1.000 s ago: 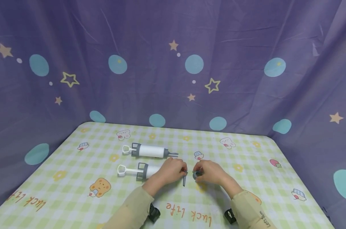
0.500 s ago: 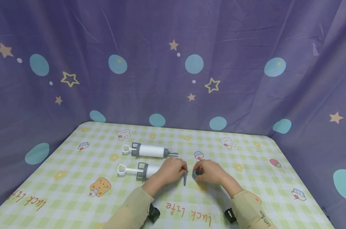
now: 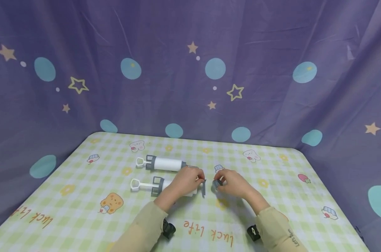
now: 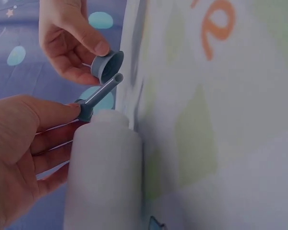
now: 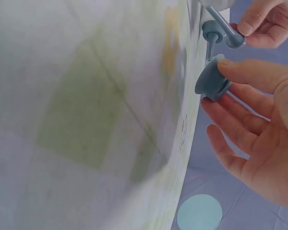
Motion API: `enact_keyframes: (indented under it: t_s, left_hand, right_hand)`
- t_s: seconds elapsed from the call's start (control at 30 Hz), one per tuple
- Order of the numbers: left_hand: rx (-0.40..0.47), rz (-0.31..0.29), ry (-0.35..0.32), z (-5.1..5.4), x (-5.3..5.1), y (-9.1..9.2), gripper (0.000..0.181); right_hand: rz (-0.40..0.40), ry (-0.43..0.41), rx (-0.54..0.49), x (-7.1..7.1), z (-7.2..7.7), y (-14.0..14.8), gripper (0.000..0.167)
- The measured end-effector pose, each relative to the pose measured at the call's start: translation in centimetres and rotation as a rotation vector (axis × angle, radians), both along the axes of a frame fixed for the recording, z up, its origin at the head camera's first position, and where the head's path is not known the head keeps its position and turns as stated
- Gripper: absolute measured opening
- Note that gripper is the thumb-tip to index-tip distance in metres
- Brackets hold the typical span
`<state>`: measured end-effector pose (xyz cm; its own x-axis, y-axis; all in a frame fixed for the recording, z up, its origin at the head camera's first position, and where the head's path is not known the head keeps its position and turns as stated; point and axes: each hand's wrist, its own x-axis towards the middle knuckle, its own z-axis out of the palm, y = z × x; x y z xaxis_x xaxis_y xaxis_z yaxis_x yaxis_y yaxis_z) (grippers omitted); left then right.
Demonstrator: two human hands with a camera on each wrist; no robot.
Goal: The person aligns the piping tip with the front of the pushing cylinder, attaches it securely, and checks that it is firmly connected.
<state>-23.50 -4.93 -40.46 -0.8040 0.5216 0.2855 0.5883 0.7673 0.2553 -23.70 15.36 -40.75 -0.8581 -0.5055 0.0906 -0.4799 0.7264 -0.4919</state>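
Observation:
My left hand (image 3: 185,181) pinches a slim grey nozzle (image 4: 102,92) by its wider base, with its tube pointing away from the fingertips. In my right hand (image 3: 234,183), thumb and fingers grip a round grey cap (image 5: 212,81). The cap and nozzle are apart, close together in the left wrist view. Below my left hand lies a white syringe-like dispenser (image 3: 166,184) with a grey collar and pulled-out white plunger; its bare threadless-looking neck (image 4: 110,117) shows in the left wrist view. The hand partly hides its barrel.
A second white dispenser (image 3: 167,164), with grey end cap and thin nozzle, lies behind the first, its tip partly behind my left hand. A checked cloth (image 3: 83,189) covers the table. A purple curtain (image 3: 177,105) hangs behind the table's far edge.
Both hands have risen slightly, carrying the nozzle and the cap. More of the near dispenser's front end shows beneath my left hand. The two dispensers stay where they lay.

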Motion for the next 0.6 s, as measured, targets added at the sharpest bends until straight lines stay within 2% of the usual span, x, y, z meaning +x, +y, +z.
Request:
enact_keyframes:
  t_s: [0.17,0.3,0.6]
  left_hand:
    - [0.009,0.046,0.024,1.0,-0.2,-0.4,0.004]
    - [0.034,0.085,0.051,1.7,-0.5,-0.7,0.004]
    - [0.156,0.175,0.039,2.0,-0.5,-0.9,0.004]
  right_hand:
    - [-0.004,-0.019,-0.042,-0.1,0.2,-0.4,0.024]
    - [0.001,0.001,-0.069,-0.3,0.4,-0.6,0.026]
    - [0.008,0.064,-0.103,-0.5,0.6,-0.9,0.037]
